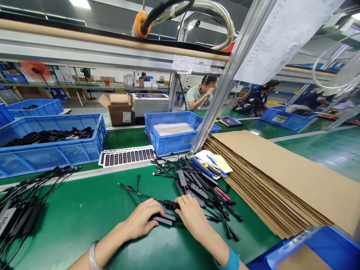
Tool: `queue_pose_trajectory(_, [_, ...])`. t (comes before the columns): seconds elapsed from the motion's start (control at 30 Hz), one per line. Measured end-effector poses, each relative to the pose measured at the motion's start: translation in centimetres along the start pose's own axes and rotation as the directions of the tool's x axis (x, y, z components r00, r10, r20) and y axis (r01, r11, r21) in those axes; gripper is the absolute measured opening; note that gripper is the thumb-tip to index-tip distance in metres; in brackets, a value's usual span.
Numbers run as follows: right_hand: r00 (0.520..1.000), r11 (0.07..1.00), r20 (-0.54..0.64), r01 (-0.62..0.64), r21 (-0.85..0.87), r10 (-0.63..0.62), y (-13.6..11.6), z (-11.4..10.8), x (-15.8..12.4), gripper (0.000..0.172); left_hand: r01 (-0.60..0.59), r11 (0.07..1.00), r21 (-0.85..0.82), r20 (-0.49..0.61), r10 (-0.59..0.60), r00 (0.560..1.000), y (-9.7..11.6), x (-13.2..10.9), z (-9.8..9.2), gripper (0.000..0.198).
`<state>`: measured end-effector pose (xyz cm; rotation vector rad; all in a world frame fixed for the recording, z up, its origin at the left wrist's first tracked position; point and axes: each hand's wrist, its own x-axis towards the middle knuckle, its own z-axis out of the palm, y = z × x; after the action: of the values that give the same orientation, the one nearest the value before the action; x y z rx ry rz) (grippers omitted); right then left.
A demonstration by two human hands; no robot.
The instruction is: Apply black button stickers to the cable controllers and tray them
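The left hand (pixel 139 219) curls in a narrow grip over a slim black plastic adapter box (pixel 164 219) on the green counter (pixel 84 228). The right hand (pixel 192 216) holds narrowly at a small black plug (pixel 171 204) on its thin black cord (pixel 143 197). The box looks light and stiff, easiest held by its body; the limp cord could snag in the tangled heap of black adapters (pixel 194 187) just beside it.

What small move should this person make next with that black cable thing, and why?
I'd guess: slide the black cable module slightly toward the open part of the green mat. The left hand and right hand are both on or beside it, and it lies right against the pile of black cables, so its leads might snag.
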<state>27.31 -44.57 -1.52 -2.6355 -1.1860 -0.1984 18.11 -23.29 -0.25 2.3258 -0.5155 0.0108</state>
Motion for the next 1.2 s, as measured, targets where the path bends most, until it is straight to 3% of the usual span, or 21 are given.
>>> queue_pose_trajectory(0.1, [0.996,0.973,0.090,0.004,0.231,-0.025,-0.9,-0.9,0.3,0.017,0.013,0.998,0.055,-0.009,-0.012,1.000,-0.4,-0.3,0.6,0.070])
queue_pose_trajectory(0.17, [0.992,0.932,0.119,0.002,0.363,-0.049,-0.9,-1.5,1.0,0.022,0.024,0.983,0.180,0.003,-0.025,1.000,-0.5,-0.3,0.8,0.078])
queue_pose_trajectory(0.23, [0.996,0.956,0.089,-0.051,0.288,0.026,-0.6,-1.7,2.0,0.020,-0.003,0.956,0.295,0.060,-0.016,0.998,-0.5,-0.2,0.8,0.069])
queue_pose_trajectory(0.3, [0.992,0.989,0.030,-0.124,0.087,0.122,-0.4,-1.3,2.8,0.014,-0.046,0.933,0.358,0.111,0.006,0.994,-0.4,-0.1,0.8,0.058])
queue_pose_trajectory(0.37, [0.992,0.992,0.022,-0.125,-0.036,0.125,-0.5,-0.5,3.0,0.011,-0.076,0.918,0.390,0.119,0.031,0.992,-0.4,-0.2,0.9,0.055])
queue_pose_trajectory(0.43, [0.997,0.998,0.038,-0.067,-0.010,0.068,-0.8,0.0,2.6,0.009,-0.090,0.909,0.406,0.098,0.055,0.994,-0.6,-0.3,1.2,0.062])
queue_pose_trajectory(0.6, [0.989,0.956,0.076,0.098,0.275,-0.124,-1.0,-0.4,1.9,0.027,-0.108,0.910,0.401,0.110,0.070,0.992,-0.9,-0.5,1.5,0.086])
queue_pose_trajectory(0.67, [0.998,0.977,0.058,0.005,0.214,-0.017,-0.3,-0.5,2.8,0.026,-0.110,0.915,0.387,0.152,0.054,0.987,-0.7,-0.3,1.1,0.083])
queue_pose_trajectory(0.73, [0.986,0.984,-0.009,-0.166,0.069,0.167,0.3,-0.3,4.0,0.017,-0.092,0.920,0.381,0.173,0.027,0.985,-0.5,-0.2,0.7,0.078])
queue_pose_trajectory(0.8, [0.969,0.970,-0.040,-0.244,-0.006,0.243,0.6,0.1,4.7,0.020,-0.080,0.923,0.377,0.182,0.011,0.983,-0.3,-0.1,0.4,0.077])
queue_pose_trajectory(0.93, [0.994,0.991,0.015,-0.107,0.075,0.107,-0.1,0.0,3.6,0.030,-0.092,0.929,0.359,0.182,0.026,0.983,-0.4,-0.4,0.7,0.082])
queue_pose_trajectory(1.1, [0.989,0.896,0.077,0.080,0.437,-0.126,-0.1,-1.7,0.9,0.032,-0.092,0.938,0.334,0.170,0.036,0.985,-0.4,-0.7,1.1,0.087])
queue_pose_trajectory(1.13, [0.989,0.902,0.075,0.086,0.422,-0.129,0.5,-1.9,0.7,0.031,-0.098,0.938,0.333,0.177,0.040,0.983,-0.4,-0.7,1.0,0.085])
queue_pose_trajectory(1.2, [0.999,0.980,0.021,0.034,0.196,-0.039,2.3,-2.1,0.6,0.027,-0.097,0.935,0.341,0.187,0.034,0.982,-0.2,-0.6,0.9,0.081])
